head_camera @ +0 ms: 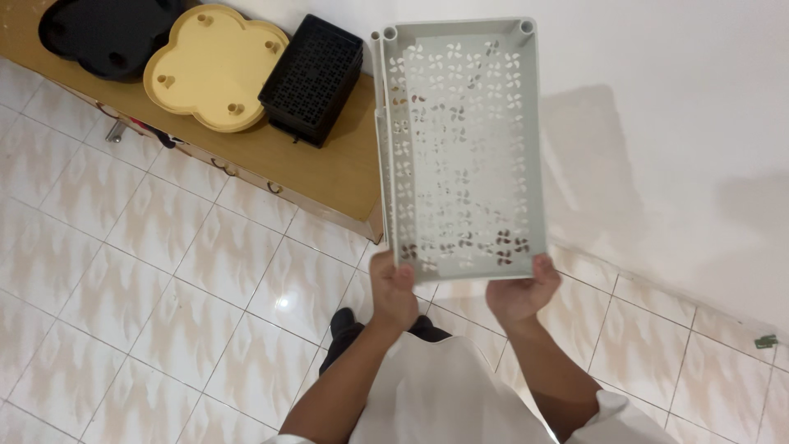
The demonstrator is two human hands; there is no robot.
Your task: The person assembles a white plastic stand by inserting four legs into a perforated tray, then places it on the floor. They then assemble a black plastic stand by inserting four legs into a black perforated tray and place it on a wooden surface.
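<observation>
I hold a light grey plastic tray with a perforated flower-pattern bottom and round corner sockets, raised upright in front of me so its underside faces the camera. A second grey tray seems nested behind it; its edge shows along the left side. My left hand grips the lower left corner. My right hand grips the lower right corner.
A low wooden cabinet stands against the white wall at upper left. On it lie a black perforated tray, a yellow clover-shaped tray and a black clover-shaped tray. Glossy tiled floor spreads below.
</observation>
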